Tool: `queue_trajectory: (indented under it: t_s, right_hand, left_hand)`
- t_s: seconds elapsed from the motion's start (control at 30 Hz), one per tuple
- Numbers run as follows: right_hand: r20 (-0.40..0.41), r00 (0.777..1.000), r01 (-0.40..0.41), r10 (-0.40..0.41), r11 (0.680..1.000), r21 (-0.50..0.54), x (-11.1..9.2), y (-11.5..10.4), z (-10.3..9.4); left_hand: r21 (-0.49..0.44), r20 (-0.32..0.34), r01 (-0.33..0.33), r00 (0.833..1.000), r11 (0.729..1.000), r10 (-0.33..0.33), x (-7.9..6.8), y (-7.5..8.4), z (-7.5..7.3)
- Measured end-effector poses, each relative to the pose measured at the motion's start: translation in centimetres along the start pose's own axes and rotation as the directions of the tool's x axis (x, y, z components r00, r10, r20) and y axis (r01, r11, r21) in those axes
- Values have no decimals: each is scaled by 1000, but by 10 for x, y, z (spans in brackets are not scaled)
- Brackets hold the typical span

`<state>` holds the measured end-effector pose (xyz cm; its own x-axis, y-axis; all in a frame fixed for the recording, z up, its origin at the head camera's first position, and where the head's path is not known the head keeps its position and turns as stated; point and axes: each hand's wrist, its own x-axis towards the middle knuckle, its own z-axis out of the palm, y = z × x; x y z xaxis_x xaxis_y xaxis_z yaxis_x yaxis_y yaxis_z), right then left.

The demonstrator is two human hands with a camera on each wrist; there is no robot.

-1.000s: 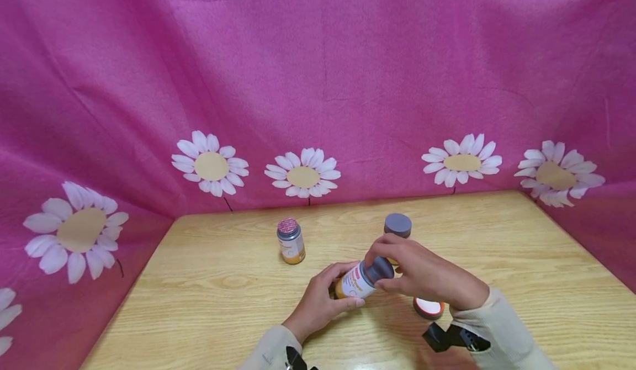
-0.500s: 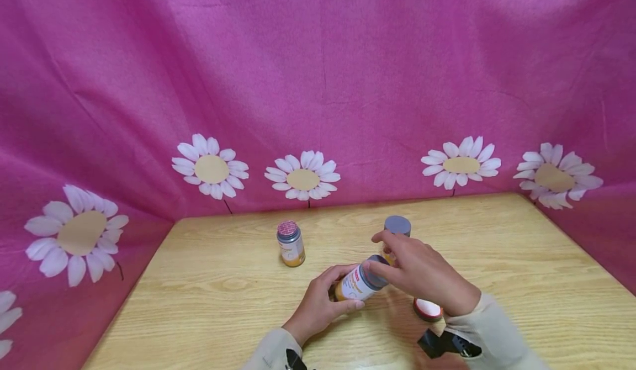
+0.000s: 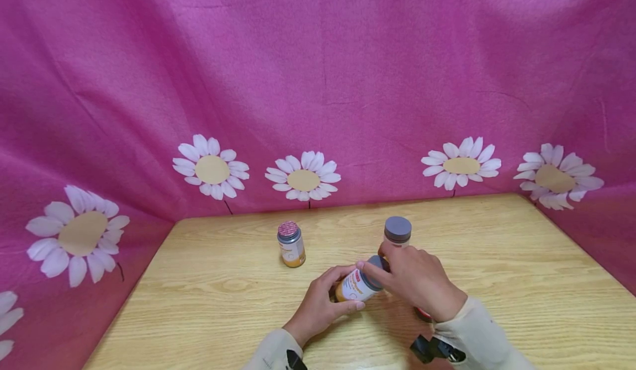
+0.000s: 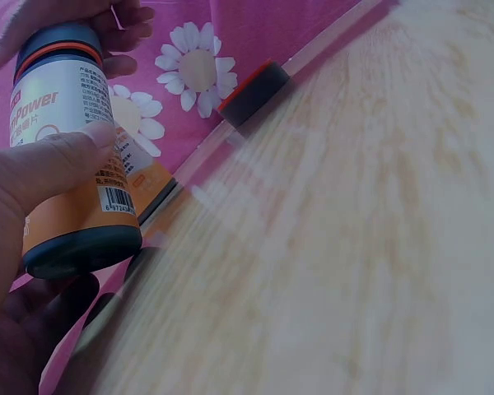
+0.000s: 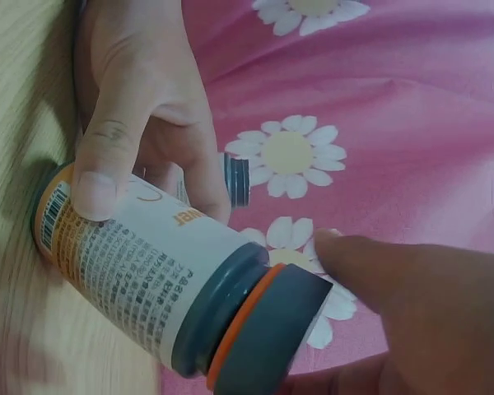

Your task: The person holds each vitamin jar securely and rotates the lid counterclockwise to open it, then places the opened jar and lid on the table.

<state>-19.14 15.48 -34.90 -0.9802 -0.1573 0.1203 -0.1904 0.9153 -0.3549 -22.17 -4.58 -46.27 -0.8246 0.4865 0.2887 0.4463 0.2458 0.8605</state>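
Note:
My left hand (image 3: pixel 318 301) grips a tilted supplement bottle (image 3: pixel 354 288) round its orange and white body, thumb across the label in the left wrist view. A dark grey cap (image 5: pixel 272 333) with an orange ring sits at the bottle's mouth, a narrow neck gap showing below the ring. My right hand (image 3: pixel 422 279) is spread around this cap. In the right wrist view its thumb (image 5: pixel 350 259) stands clear of the cap, while lower fingers lie partly hidden behind it. A loose lid (image 4: pixel 255 95) with a red-orange rim lies on the table, mostly covered by my right hand in the head view.
A capped bottle (image 3: pixel 397 231) stands just behind my right hand, its lower part hidden. Farther left stands an uncapped bottle (image 3: pixel 291 246) with a pink printed seal. The wooden table (image 3: pixel 223 287) meets a pink flowered cloth (image 3: pixel 318 83) along the back and sides.
My right hand has turned about the cap and shifted slightly left, its thumb moving from the near side to the upper side. The loose lid has become mostly hidden. My left hand stays put.

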Motion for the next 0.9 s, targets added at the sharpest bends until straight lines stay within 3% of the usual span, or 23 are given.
queue_trajectory:
  t_s: [0.4, 0.67, 0.9]
  right_hand:
    - [26, 998, 48, -49, 998, 31, 1, 1, -3]
    - [56, 994, 93, -96, 994, 55, 0, 2, -6]
    - [46, 983, 175, -180, 980, 98, -1, 6, -8]
  left_hand:
    - [-26, -1, -18, 1000, 1000, 18, 0, -1, 0]
    - [-27, 2, 5, 1000, 1000, -5, 1, -1, 1]
    - [-11, 2, 8, 1000, 1000, -8, 1, -1, 0]
